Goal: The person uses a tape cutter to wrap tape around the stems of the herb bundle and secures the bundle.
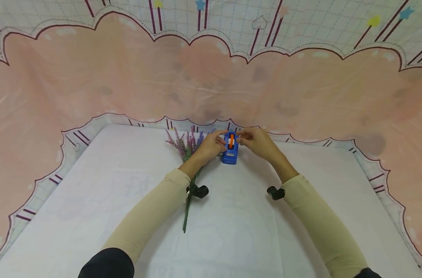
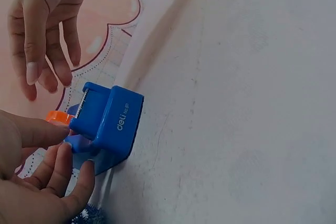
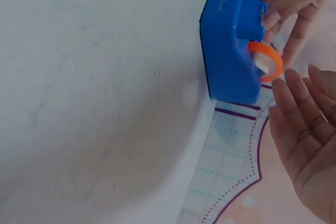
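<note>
A blue tape dispenser (image 1: 230, 159) with an orange reel (image 2: 59, 118) is near the table's far edge in the head view. My left hand (image 1: 211, 146) grips its side, with thumb and fingertips close to the serrated cutter (image 2: 81, 103). On the other side, my right hand (image 1: 256, 141) has its fingers loosely extended. Its fingertips come near the orange reel in the right wrist view, and nothing is held in that hand (image 3: 310, 135).
A bunch of purple and pink lavender-like flowers (image 1: 186, 144) lies under my left forearm, green stems (image 1: 186, 216) pointing toward me. A white cover spreads over the table (image 1: 232, 231). Behind it hangs a peach patterned cloth (image 1: 145, 85).
</note>
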The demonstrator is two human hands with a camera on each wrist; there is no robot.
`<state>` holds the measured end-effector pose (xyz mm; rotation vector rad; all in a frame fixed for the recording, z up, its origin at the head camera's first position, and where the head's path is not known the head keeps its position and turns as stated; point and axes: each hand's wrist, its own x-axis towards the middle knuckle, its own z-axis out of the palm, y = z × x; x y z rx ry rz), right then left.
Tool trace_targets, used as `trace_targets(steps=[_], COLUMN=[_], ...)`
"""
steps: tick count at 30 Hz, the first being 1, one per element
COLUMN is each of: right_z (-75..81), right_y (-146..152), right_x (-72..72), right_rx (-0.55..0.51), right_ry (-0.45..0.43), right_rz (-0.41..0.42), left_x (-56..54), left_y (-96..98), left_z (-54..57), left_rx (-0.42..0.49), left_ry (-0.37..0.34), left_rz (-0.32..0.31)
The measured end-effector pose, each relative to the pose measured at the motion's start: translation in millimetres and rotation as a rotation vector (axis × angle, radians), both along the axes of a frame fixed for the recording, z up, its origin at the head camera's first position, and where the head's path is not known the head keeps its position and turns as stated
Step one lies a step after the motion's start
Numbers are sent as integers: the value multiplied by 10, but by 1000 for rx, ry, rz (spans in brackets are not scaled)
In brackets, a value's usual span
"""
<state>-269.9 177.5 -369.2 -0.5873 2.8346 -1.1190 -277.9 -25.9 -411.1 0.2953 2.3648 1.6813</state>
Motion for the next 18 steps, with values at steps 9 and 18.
trace_targets(steps=[9, 18], right_z=[-39, -61], right_y=[-124, -229], right_x=[-121, -240], right_rx=[-28, -1], right_ry=[-46, -159], right_rz=[21, 37], left_x=[-77, -110], left_y=[27, 53], left_z=[-14, -31], left_rx=[46, 48], left_ry=[-99, -93], left_rz=[24, 22])
